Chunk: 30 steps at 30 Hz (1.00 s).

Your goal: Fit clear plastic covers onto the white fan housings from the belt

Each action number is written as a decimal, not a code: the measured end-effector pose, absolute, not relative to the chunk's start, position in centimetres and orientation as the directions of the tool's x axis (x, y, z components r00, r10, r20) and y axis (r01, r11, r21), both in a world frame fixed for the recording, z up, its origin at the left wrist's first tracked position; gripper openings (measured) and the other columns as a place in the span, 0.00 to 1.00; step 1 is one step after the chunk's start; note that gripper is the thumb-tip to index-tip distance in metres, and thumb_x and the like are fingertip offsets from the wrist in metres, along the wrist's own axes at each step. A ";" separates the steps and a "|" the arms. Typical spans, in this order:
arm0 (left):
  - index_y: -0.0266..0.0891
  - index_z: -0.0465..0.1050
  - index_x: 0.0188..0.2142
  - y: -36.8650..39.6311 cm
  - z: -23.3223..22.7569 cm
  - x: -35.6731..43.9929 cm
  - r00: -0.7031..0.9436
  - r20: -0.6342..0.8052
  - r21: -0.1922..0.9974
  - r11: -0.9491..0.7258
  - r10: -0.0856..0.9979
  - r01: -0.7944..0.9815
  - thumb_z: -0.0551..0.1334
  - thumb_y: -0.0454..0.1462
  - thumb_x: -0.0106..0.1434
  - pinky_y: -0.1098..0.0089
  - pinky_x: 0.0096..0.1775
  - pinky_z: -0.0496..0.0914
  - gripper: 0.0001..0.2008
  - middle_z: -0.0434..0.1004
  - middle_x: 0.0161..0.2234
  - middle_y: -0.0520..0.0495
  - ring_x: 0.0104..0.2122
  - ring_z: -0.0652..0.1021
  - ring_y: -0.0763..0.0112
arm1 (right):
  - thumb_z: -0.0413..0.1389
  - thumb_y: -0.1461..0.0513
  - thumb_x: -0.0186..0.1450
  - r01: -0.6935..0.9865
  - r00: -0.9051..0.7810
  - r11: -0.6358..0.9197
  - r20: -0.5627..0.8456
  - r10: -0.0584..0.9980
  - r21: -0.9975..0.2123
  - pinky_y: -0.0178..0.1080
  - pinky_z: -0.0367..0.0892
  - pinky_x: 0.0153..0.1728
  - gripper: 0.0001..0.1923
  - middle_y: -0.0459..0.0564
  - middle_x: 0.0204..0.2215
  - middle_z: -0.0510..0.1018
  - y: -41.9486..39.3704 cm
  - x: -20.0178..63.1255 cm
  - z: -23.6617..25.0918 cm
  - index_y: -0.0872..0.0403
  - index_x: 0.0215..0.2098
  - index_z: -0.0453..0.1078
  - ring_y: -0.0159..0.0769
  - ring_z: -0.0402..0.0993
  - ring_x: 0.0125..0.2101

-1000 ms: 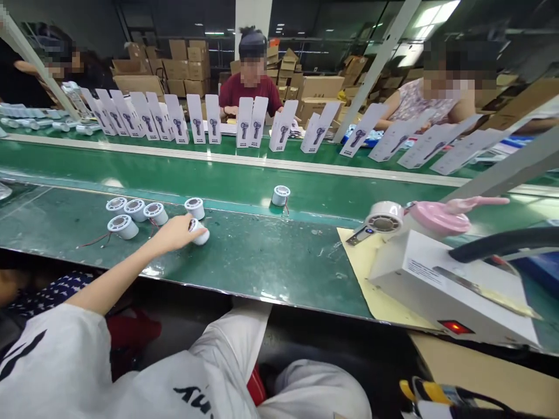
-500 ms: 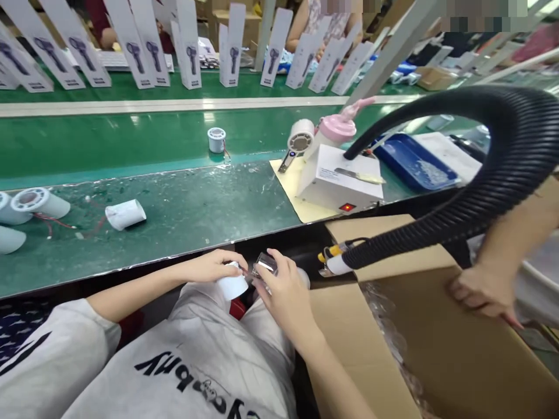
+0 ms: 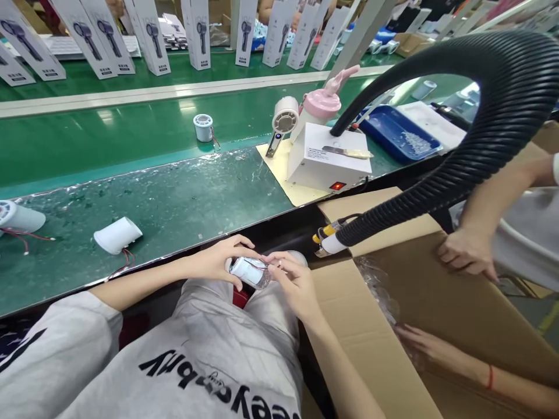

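Observation:
Above my lap I hold a white cylindrical fan motor housing (image 3: 247, 270) with thin red and black wires. My left hand (image 3: 220, 262) is closed around its near left end, thumb and fingers on opposite sides. A clear plastic piece (image 3: 264, 281) sits at the housing's right end; how far it covers the housing I cannot tell. My right hand (image 3: 293, 283) closes on that end, its fingertips pinched near the wires and the clear piece. On the bench to the left lie another white housing (image 3: 117, 235) with wires trailing over the edge and a further one (image 3: 21, 216).
A white machine (image 3: 327, 158) with a lit red switch carries a thick black hose (image 3: 437, 192) arching over an open cardboard box (image 3: 349, 314). A co-worker's hands (image 3: 469, 256) are at the box. A handheld fan (image 3: 285, 119) and a blue tray (image 3: 399, 134) stand near.
The white housing and the clear piece, apart before, are now together between my hands. A co-worker's second arm has appeared inside the box. My view has shifted.

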<state>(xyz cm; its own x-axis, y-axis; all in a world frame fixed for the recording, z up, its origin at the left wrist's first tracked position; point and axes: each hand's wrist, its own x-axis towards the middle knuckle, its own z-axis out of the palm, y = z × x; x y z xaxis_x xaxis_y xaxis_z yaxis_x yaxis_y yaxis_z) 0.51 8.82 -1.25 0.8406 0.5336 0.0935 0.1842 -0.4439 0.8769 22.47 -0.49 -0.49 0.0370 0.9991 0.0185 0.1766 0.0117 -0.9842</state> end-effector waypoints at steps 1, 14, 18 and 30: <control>0.44 0.77 0.57 8.6 -1.1 0.5 0.845 0.078 0.897 -0.407 0.529 0.173 0.75 0.50 0.54 0.53 0.58 0.70 0.33 0.73 0.58 0.35 0.57 0.75 0.50 | 0.60 0.55 0.66 0.150 0.036 0.017 0.022 0.999 -0.989 0.38 0.75 0.32 0.18 0.54 0.37 0.82 -0.5 22.7 -0.5 0.52 0.20 0.72 0.42 0.80 0.37; 0.42 0.72 0.61 5.6 -0.4 0.7 0.759 -0.108 0.994 0.070 0.641 0.082 0.78 0.47 0.50 0.66 0.43 0.76 0.41 0.79 0.55 0.38 0.46 0.81 0.60 | 0.68 0.62 0.64 0.320 -0.230 0.354 0.291 0.929 -0.879 0.50 0.76 0.57 0.22 0.55 0.58 0.78 -2.8 24.5 -0.8 0.46 0.56 0.74 0.49 0.75 0.59; 0.45 0.71 0.63 5.8 0.4 0.3 0.793 0.037 0.989 -0.136 0.608 0.058 0.77 0.47 0.52 0.60 0.51 0.75 0.40 0.77 0.58 0.37 0.55 0.78 0.54 | 0.69 0.59 0.64 0.194 -0.224 0.270 0.226 0.948 -0.943 0.43 0.81 0.49 0.23 0.54 0.54 0.80 -2.9 24.4 -0.2 0.46 0.57 0.73 0.46 0.78 0.55; 0.52 0.64 0.68 5.9 0.5 0.2 0.830 0.245 0.934 -0.353 0.501 -0.063 0.76 0.42 0.57 0.55 0.61 0.71 0.42 0.73 0.63 0.38 0.61 0.75 0.53 | 0.70 0.56 0.63 -0.026 -0.226 -0.015 -0.009 0.974 -1.000 0.37 0.80 0.44 0.23 0.49 0.49 0.80 -3.4 24.2 0.5 0.44 0.54 0.72 0.38 0.80 0.46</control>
<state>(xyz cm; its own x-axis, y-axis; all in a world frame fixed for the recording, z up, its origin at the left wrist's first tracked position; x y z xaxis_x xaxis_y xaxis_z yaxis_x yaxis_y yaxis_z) 0.21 5.90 0.54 0.8303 0.5006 0.2449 -0.0626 -0.3528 0.9336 24.20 -3.45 0.53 -0.2259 0.9741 -0.0092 -0.0261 -0.0155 -0.9995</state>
